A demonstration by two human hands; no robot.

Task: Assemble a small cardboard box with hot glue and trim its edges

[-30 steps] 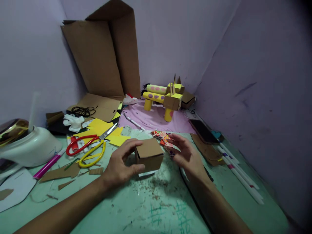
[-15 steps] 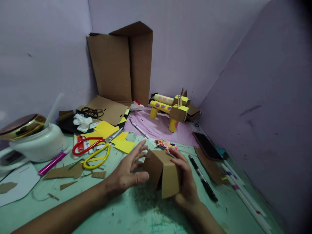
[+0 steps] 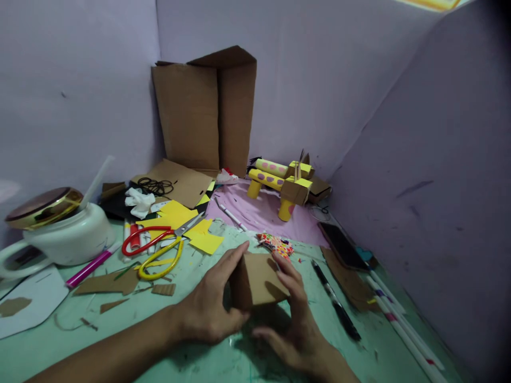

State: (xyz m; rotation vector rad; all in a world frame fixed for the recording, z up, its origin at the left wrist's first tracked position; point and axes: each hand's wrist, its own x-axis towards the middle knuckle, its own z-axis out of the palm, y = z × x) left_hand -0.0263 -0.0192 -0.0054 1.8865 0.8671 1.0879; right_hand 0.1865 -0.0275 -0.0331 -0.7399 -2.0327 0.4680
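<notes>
1. Table (image 3: 371,351), green top: runs under everything from where I'm watching. Clock below is centred on the small cardboard box (image 3: 261,276).
2. Large cardboard carton (image 3: 187,114): 11 o'clock, stood up against the wall.
3. Giraffe-like figures (image 3: 275,181), yellow, spotted, a pair: between 12 and 1 o'clock, well apart from both hands.
4. Red-and-yellow-handled scissors (image 3: 179,232): about 10 o'clock, lying on the table, partly over yellow paper.
5. Left hand (image 3: 211,303): 9 o'clock. I read it as grasping the box, fingers along the far-left edge, thumb low on the near left; some contact hidden.
6. Right hand (image 3: 303,330): between 3 and 5 o'clock. Fingers at the box's right side, thumb standing away. Not clamped; I can't tell how firmly the fingertips touch.
7. Small cardboard box: just 6 o'clock of my view's centre, between the hands, looks tilted and off the table. I'd call it light, stiff-walled, matte, so hardly slippery; panels would probably dent under a hard pinch. I'd take it by the folded edges at 9 and 3 o'clock, spread fingers, no pressure mid-panel.
8. Black pen (image 3: 336,301): between 3 and 4 o'clock, lying beyond the right hand.
</notes>
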